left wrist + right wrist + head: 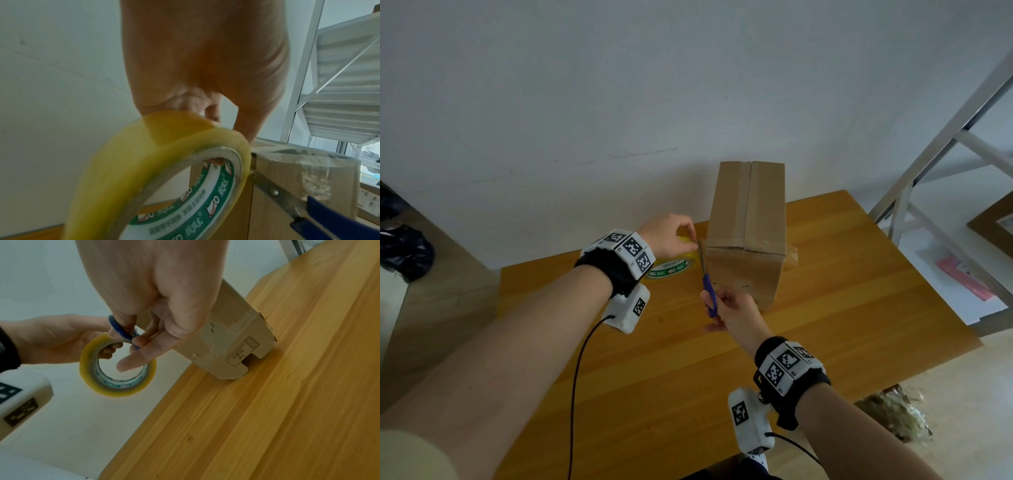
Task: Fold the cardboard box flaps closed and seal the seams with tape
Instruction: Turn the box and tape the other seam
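Observation:
A closed cardboard box [748, 226] stands on the wooden table [825, 308], its top flaps meeting along a seam with clear tape running over the near top edge. My left hand [671, 236] grips a yellowish tape roll [674, 263] with a green-printed core [205, 203], held just left of the box's top corner. A short stretch of tape spans from roll to box. My right hand [732, 311] holds blue-handled scissors [709, 291], thumb through one loop [118, 328]. The blades [273, 188] point up at the tape between roll and box.
The table's back edge meets a white wall. A white metal shelf frame [945, 137] stands to the right, with papers on the floor below it. A crumpled plastic bag [897, 414] lies off the table's right front corner. Cables hang from both wrist cameras.

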The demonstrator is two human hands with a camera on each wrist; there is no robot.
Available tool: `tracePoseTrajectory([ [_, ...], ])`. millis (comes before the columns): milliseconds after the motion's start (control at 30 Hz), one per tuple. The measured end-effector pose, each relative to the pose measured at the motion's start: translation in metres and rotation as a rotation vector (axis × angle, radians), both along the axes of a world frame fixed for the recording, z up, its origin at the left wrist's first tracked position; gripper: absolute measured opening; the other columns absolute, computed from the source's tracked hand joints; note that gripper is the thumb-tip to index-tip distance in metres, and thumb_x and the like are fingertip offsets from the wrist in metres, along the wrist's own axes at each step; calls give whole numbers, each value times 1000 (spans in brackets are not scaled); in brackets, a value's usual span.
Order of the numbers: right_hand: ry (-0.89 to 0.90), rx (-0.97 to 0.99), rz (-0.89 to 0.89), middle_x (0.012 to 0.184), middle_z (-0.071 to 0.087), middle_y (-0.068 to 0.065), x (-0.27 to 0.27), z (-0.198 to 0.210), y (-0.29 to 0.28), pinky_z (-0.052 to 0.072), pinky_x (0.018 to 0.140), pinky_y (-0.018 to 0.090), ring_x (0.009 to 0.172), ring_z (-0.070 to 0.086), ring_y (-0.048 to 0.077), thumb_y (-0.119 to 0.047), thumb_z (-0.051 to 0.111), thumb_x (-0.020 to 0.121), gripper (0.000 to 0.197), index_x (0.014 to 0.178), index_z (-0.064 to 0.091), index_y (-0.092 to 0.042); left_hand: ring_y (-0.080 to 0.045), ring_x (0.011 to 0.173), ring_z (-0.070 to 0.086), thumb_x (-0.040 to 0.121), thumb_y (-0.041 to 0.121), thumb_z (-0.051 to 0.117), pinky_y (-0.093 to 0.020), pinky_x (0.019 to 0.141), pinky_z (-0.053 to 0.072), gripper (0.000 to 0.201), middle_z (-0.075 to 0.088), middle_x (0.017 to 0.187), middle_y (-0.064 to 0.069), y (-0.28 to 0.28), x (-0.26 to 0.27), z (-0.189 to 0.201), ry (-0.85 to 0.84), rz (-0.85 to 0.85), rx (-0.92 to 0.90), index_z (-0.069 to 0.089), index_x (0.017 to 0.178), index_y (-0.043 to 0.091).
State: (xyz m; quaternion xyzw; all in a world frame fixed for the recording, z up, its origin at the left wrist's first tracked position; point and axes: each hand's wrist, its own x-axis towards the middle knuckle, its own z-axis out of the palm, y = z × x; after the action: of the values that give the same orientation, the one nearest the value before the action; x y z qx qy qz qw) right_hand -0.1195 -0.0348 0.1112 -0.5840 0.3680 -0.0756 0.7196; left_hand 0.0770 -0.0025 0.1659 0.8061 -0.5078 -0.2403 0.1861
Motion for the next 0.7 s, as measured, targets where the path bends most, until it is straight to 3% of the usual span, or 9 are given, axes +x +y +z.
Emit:
tracePoseTrajectory([
  [133,-5,-2,2,56,60,-15,-1,3,1,60,71,36,50,54,-1,-13,51,98,12,89,52,-4,-24,113,55,85,32,62,-35,91,44,19,57,125,-4,-2,0,-4,-49,-3,8,61,99,20],
  [267,20,-40,-13,71,50,1,-9,6,-4,60,70,35,52,50,5,-16,54,96,17,81,55,-8,-22,91,61,84,33,63,-36,80,49,19,62,110,-4,5,7,-5,-154,1,57,58,99,22],
  [333,23,-51,-7,73,49,3,-13,6,-8,60,71,36,53,50,7,-17,55,95,16,81,57,-9,-13,70,55,86,32,61,-31,70,44,19,61,104,-2,12,13,-5,-179,15,90,57,101,22],
  [367,25,-55,-1,73,50,3,-14,7,-10,60,71,36,53,50,7,-17,56,95,16,81,59,-9,-12,67,54,87,31,60,-31,69,43,18,60,103,-1,15,15,-6,-167,22,107,56,101,21],
  [500,25,-88,15,73,51,5,-13,6,-13,60,68,35,57,49,11,-18,59,93,17,79,60,-8,-28,96,60,87,25,58,-38,79,50,11,59,112,-7,26,20,-16,-66,46,122,52,96,26],
  [633,37,-112,7,73,53,4,-14,5,-13,60,68,36,57,50,10,-19,59,93,16,80,60,-8,-19,89,53,87,36,59,-34,78,48,18,57,97,1,34,13,-30,-20,124,31,54,95,21],
  [700,44,-135,14,73,53,4,-16,4,-13,60,66,33,57,50,10,-20,60,92,17,81,59,-8,-17,78,51,87,35,59,-31,69,46,20,55,84,5,37,8,-33,-13,145,-29,55,92,16],
])
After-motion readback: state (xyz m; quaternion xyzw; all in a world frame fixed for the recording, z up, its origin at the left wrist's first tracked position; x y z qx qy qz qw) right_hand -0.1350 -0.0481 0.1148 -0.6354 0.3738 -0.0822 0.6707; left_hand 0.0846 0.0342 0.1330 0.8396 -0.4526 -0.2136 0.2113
